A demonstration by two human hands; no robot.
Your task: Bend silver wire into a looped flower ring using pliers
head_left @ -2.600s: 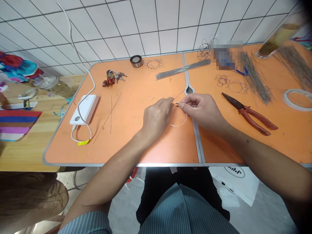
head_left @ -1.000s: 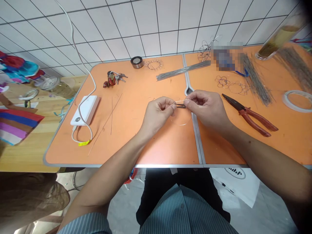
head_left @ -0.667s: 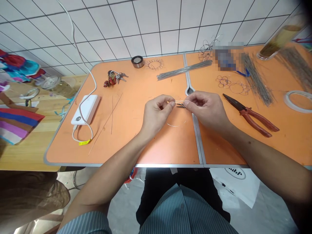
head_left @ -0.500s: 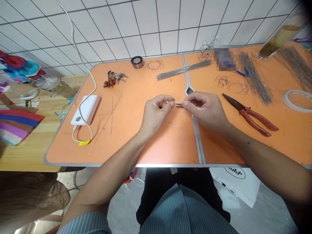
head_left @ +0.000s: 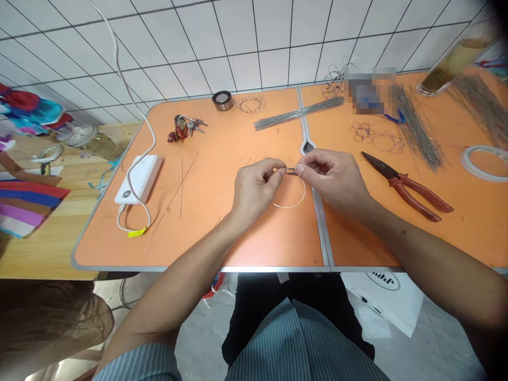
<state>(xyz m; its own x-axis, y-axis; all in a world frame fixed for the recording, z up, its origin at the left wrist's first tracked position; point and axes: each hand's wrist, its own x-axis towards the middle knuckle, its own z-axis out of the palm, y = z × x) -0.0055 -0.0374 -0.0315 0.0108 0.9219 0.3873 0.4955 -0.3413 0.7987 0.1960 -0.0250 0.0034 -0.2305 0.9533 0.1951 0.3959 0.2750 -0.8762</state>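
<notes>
Over the middle of the orange table (head_left: 198,233), my left hand (head_left: 256,188) and my right hand (head_left: 331,177) meet fingertip to fingertip. Both pinch a thin silver wire loop (head_left: 291,203) that hangs in a curve below the fingers. Between the fingertips the wire looks twisted or doubled into a short dark stretch. Red-handled pliers (head_left: 408,185) lie just right of my right hand, untouched.
A bundle of straight wires (head_left: 297,112) lies behind the hands, with more wire bundles (head_left: 416,132) and small wire flowers (head_left: 373,136) at the right. A white power bank (head_left: 138,177) with cable, keys (head_left: 183,127), a tape roll (head_left: 222,99) and a white ring (head_left: 482,161) lie about.
Both hands have stayed pinched on the wire and shifted slightly. The loop below the fingers has turned and now hangs as a clearer, rounder curve.
</notes>
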